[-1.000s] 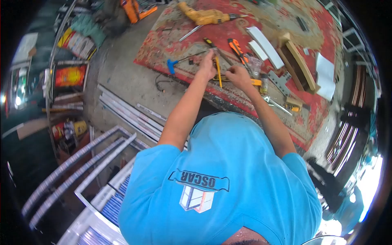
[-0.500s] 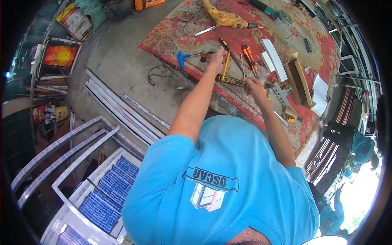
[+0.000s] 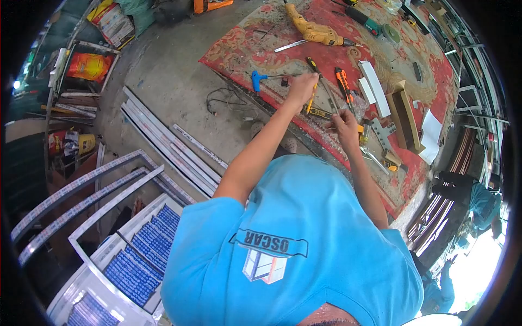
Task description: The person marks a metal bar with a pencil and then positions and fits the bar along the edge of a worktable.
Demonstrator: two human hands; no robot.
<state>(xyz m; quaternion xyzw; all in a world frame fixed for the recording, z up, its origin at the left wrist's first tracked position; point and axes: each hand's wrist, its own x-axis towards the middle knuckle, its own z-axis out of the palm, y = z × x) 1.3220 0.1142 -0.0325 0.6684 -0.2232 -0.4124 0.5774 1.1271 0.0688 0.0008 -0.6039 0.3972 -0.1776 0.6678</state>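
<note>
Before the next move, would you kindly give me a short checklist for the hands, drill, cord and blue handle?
1. Right hand closed on the thin rod: ok.
2. Left hand grip secure: cannot tell; the fingers hide it.
3. Gloves on both hands: not ok; both are bare.
4. Drill lying apart from both hands: ok, it rests on the red carpet.
5. Cord off the floor: not ok; it lies loose there.
6. Blue handle apart from the drill: ok.

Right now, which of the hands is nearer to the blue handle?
Left. The left hand is just right of the blue handle; the right hand is farther right.
</note>
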